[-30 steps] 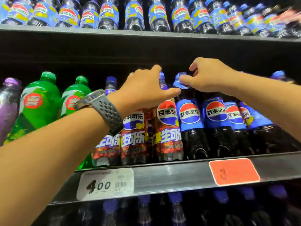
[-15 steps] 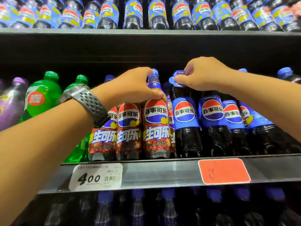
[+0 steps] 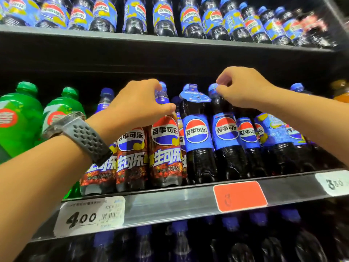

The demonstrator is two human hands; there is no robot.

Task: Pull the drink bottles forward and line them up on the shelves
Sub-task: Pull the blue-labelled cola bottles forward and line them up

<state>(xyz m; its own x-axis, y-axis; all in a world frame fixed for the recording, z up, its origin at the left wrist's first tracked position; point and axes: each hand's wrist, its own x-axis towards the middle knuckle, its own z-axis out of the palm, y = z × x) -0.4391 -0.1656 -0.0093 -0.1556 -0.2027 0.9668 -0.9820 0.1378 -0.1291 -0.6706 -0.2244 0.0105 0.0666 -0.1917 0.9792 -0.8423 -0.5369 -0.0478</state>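
On the middle shelf [image 3: 170,203] stand cola bottles. My left hand [image 3: 139,103] grips the neck of a red-labelled cola bottle [image 3: 166,148] at the shelf's front edge. Right of it stands a blue-labelled cola bottle [image 3: 198,140] with a blue paper collar on its neck, untouched. My right hand [image 3: 239,87] pinches the blue cap of the neighbouring blue-labelled bottle [image 3: 226,137]. More blue-labelled bottles [image 3: 249,140] run off to the right behind my right forearm. Two more red-labelled bottles [image 3: 130,157] stand partly behind my left wrist.
Green soda bottles [image 3: 20,118] stand at the left of the same shelf. The shelf above [image 3: 170,39] holds a row of blue-labelled cola bottles. A white 4.00 price tag [image 3: 90,216] and an orange tag [image 3: 239,195] sit on the shelf rail. Dark bottles fill the shelf below.
My right hand has left the collared bottle's cap and moved one bottle to the right, onto that cap. My left hand stays on the red-labelled bottle's neck.
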